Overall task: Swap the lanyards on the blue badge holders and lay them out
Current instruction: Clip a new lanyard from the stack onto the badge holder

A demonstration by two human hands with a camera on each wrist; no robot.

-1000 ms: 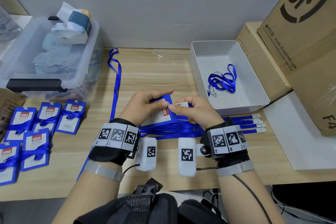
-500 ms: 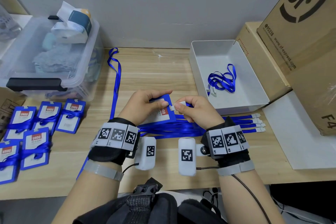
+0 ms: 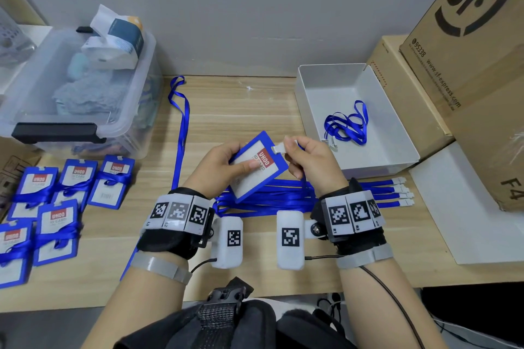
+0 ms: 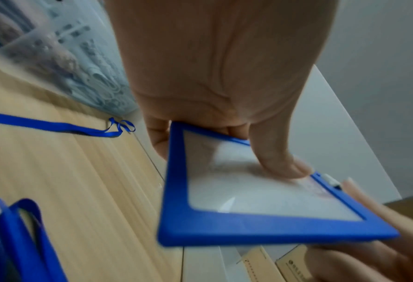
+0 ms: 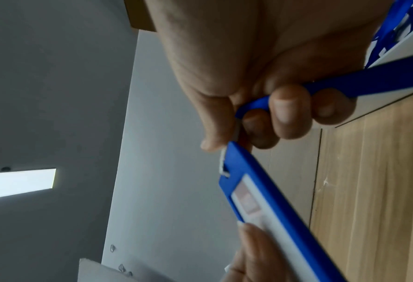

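My left hand [image 3: 226,161] grips a blue badge holder [image 3: 256,166] with a red UHOO label, thumb pressed on its clear face [image 4: 261,190], lifted above the desk. My right hand [image 3: 307,160] pinches the white lanyard clip [image 3: 279,147] at the holder's top slot [image 5: 224,166], with the blue lanyard strap [image 5: 381,78] running through its curled fingers. Several blue lanyards [image 3: 266,195] lie in a row under my hands, white clips [image 3: 402,191] pointing right. One long lanyard [image 3: 181,133] stretches across the desk on the left.
Several badge holders wrapped in lanyards [image 3: 56,207] lie at the left. A clear storage bin [image 3: 85,99] stands at back left. A white tray [image 3: 397,136] holds one coiled lanyard [image 3: 347,125]. Cardboard boxes [image 3: 467,65] stand at the right.
Both hands have lifted the badge holder off the desk and tilted it up toward the camera. The right hand's pinch on the clip stays at the holder's top edge.
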